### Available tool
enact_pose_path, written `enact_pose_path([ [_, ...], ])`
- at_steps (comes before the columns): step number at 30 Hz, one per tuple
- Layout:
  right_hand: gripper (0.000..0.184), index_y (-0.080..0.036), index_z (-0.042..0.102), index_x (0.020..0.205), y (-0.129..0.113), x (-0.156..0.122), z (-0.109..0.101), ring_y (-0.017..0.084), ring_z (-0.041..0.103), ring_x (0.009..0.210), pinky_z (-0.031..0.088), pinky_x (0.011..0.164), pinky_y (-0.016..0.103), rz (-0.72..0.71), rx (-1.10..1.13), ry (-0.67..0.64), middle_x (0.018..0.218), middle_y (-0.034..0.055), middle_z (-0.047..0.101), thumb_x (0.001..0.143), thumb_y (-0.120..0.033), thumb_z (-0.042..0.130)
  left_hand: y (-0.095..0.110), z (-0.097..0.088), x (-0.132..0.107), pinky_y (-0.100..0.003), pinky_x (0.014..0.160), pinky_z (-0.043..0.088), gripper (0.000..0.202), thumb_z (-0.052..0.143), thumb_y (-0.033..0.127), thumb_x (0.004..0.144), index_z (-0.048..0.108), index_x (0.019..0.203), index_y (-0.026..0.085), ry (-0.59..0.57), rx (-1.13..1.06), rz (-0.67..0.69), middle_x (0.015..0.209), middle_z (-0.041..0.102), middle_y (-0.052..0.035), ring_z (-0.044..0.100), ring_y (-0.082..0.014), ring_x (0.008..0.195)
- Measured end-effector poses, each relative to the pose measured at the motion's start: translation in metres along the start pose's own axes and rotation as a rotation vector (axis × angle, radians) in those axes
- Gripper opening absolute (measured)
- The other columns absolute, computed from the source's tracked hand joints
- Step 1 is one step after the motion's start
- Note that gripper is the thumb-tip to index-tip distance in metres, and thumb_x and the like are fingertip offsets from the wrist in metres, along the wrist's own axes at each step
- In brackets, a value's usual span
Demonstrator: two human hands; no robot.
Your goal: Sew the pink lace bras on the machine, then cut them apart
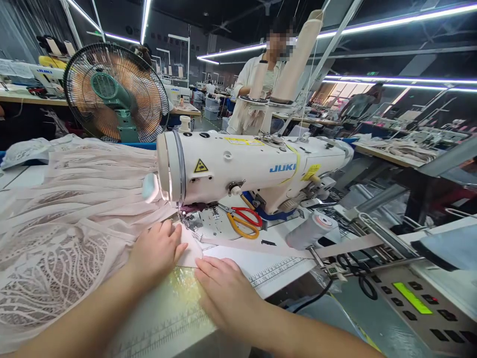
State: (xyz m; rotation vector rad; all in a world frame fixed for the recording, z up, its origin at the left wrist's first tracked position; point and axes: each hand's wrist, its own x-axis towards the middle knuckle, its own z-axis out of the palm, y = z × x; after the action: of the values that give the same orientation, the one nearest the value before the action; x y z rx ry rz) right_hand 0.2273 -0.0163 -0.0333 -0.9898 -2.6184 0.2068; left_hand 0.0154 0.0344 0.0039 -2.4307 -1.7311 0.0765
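A white sewing machine [216, 164] stands in front of me, its needle area lit at the left end. Pale pink fabric [192, 248] lies under the needle area. Just in front of the presser foot, my left hand [158, 248] holds this fabric down with bent fingers, thumb toward the right. My right hand [227, 288] has its fingers together at the fabric's near right edge; its thumb is hidden. Gathered pale fabric with lace [55, 268] spreads over the table left of my left hand. A pale strip [257, 246] runs from the right toward the needle area.
Red-handled scissors [249, 216] and orange-handled scissors [242, 229] lie beneath the machine arm. A thread cone [311, 231] sits to the right, near a control panel [413, 298]. Behind the table are a large fan [115, 94] and a standing person [246, 79].
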Motion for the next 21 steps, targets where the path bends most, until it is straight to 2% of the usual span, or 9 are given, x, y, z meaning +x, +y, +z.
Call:
enact_pose_path([
  [6,0.042,-0.014,0.048,0.132,-0.001,0.002,0.006,0.024,0.042,0.131,0.030,0.113,0.043,-0.019,0.001,0.005,0.141,0.0106,0.050,0.096,-0.034,0.042,-0.001,-0.001,0.002,-0.043,0.078,0.049,0.047,0.037,0.039,0.096,0.054,0.131,0.014,-0.020,-0.016,-0.016,0.107,0.061,-0.0147,0.059,-0.0315,0.098],
  [9,0.043,-0.012,0.049,0.132,-0.002,0.005,0.009,0.023,0.041,0.133,0.029,0.114,0.039,-0.024,0.006,0.010,0.141,0.0116,0.050,0.096,-0.035,0.043,-0.001,0.001,0.003,-0.043,0.076,0.049,0.046,0.040,0.038,0.095,0.055,0.130,0.013,-0.005,-0.007,-0.017,0.106,0.061,-0.0151,0.059,-0.0315,0.098],
  [13,0.044,-0.010,0.050,0.131,-0.005,0.012,0.010,0.024,0.042,0.132,0.031,0.114,0.040,-0.017,0.000,0.010,0.140,0.0130,0.051,0.095,-0.036,0.044,-0.003,0.001,0.003,-0.042,0.073,0.049,0.037,0.046,0.031,0.093,0.059,0.122,0.013,0.016,-0.007,-0.013,0.111,0.061,-0.0156,0.059,-0.0312,0.099],
  [16,0.046,-0.009,0.051,0.130,-0.008,0.019,0.010,0.026,0.042,0.131,0.032,0.113,0.042,-0.008,-0.006,0.010,0.139,0.0151,0.051,0.094,-0.037,0.046,-0.003,-0.004,0.000,-0.043,0.077,0.047,0.024,0.045,0.019,0.091,0.068,0.097,0.016,0.060,-0.008,0.079,0.112,0.063,-0.0124,0.057,-0.0309,0.103],
  [18,0.048,-0.008,0.051,0.130,-0.010,0.025,0.010,0.028,0.043,0.130,0.033,0.112,0.043,0.001,0.001,-0.005,0.138,0.0161,0.051,0.092,-0.037,0.048,-0.001,-0.007,-0.005,-0.044,0.080,0.046,0.028,0.042,0.011,0.090,0.068,0.083,0.018,0.069,-0.017,0.180,0.106,0.066,-0.0099,0.056,-0.0300,0.103],
  [21,0.052,-0.007,0.048,0.133,-0.013,0.032,0.011,0.029,0.043,0.129,0.034,0.112,0.045,0.016,0.019,-0.033,0.138,0.0168,0.051,0.091,-0.038,0.049,0.002,-0.005,-0.012,-0.040,0.074,0.048,0.028,0.043,0.005,0.085,0.067,0.081,0.017,-0.020,-0.055,0.268,0.091,0.066,-0.0077,0.059,-0.0250,0.087],
])
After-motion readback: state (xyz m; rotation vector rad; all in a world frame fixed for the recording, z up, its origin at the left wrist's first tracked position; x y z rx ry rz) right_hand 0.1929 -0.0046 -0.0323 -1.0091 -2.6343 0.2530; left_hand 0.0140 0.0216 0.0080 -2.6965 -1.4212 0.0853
